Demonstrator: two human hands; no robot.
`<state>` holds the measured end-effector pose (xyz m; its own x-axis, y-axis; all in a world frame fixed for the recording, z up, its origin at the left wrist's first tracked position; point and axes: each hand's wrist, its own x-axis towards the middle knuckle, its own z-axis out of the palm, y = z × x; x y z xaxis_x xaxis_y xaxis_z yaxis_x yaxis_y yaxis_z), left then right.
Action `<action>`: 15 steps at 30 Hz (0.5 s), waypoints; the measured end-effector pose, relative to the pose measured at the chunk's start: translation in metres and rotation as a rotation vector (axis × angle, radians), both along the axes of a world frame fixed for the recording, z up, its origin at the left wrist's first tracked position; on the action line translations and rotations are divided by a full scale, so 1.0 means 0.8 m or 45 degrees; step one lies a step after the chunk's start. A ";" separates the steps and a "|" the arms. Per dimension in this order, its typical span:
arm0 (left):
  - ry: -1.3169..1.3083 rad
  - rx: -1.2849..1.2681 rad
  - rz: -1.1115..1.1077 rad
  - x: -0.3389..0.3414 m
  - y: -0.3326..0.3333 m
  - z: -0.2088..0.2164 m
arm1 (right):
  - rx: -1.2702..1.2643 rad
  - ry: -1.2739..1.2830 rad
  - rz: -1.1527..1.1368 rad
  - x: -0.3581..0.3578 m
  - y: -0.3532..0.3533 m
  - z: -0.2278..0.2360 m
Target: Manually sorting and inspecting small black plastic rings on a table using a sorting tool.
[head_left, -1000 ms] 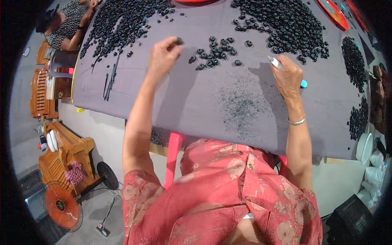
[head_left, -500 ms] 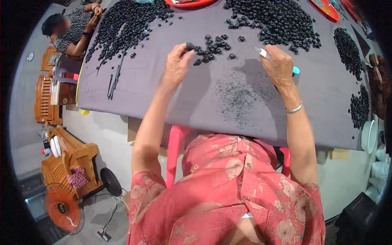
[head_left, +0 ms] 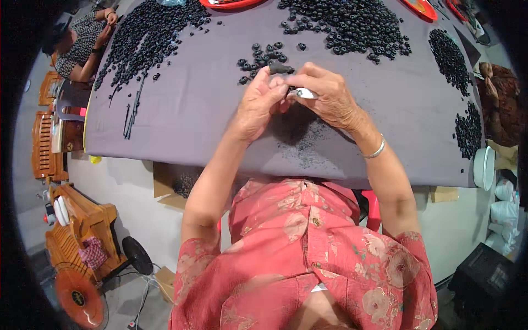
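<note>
Both of my hands meet above the grey-covered table [head_left: 192,110]. Pinched in my left hand [head_left: 258,104] is a small black ring-shaped piece [head_left: 290,89], partly hidden by the fingers. A dark covering [head_left: 280,68] shows at a left fingertip. My right hand [head_left: 324,93] grips a slim white-bodied tool [head_left: 306,93] against that piece; its working tip is hidden. Just beyond the left hand lies a small group of black rings [head_left: 258,58]. Fine dark shavings [head_left: 308,151] are scattered on the cloth below my hands.
Large piles of black rings spread at the far left [head_left: 148,33] and far right [head_left: 352,27]. Thin black strips [head_left: 132,115] lie at left, and a pale basin [head_left: 484,168] sits by the right edge. Another person [head_left: 82,49] works at the far left corner.
My hands were apart and have come together. The left holds a ring piece, and the right has brought the white tool leftward to it. The whole view has shifted slightly.
</note>
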<state>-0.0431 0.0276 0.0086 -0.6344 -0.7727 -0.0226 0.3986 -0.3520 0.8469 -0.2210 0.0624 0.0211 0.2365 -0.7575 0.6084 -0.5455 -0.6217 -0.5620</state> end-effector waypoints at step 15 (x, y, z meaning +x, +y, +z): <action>0.078 0.233 -0.125 0.015 0.009 -0.032 | 0.287 -0.007 0.144 0.001 0.006 0.005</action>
<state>-0.0315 0.0347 -0.0172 -0.7107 -0.6938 -0.1161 0.4038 -0.5375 0.7403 -0.2199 0.0676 0.0247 0.3243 -0.8433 0.4286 -0.4761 -0.5371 -0.6964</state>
